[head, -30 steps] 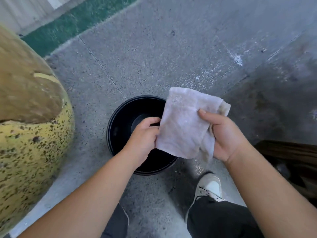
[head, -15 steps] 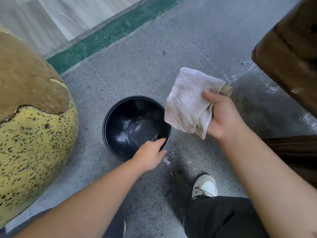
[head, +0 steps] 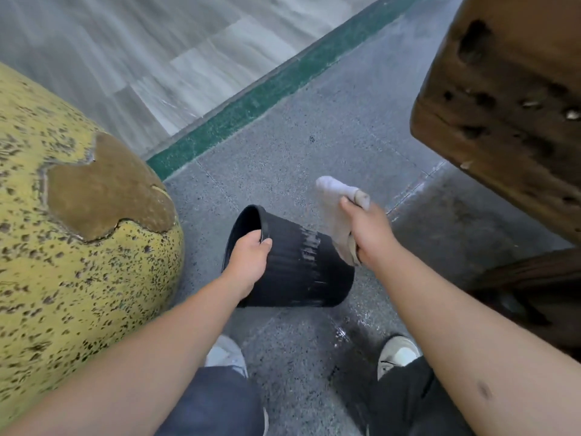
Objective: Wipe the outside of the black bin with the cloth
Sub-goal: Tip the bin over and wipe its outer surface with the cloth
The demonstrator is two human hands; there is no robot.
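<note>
Shoes (head: pixel 397 354), pale and worn, show at the near edge of the grey speckled floor (head: pixel 330 127), below dark trouser legs (head: pixel 217 404). A wet patch (head: pixel 349 332) darkens the floor just beyond the right shoe. Two bare forearms reach forward from the near corners.

The left hand (head: pixel 248 262) grips the rim of the black bin (head: pixel 298 272), fingers curled over the lip into the opening and thumb on the outer wall. The bin is tipped on its side, mouth turned left and away, base toward the right, its lower side on the floor between the two arms. Its ribbed outer wall faces up, with pale wet streaks across the middle.

The right hand (head: pixel 367 234) is closed around a white cloth (head: pixel 333 209), which is bunched in the grasp. One end sticks up past the thumb and the rest hangs down under the palm, meeting the upper right part of the bin's wall near the base.

On the left, close beside the bin, a large rounded yellow form (head: pixel 78 262) with dark speckles and a brown patch fills that side. On the right, a dark brown wooden block (head: pixel 509 105) with holes in it overhangs the floor. Farther off, a green strip (head: pixel 267 96) crosses diagonally, and beyond it lies pale streaked paving (head: pixel 141 51).
</note>
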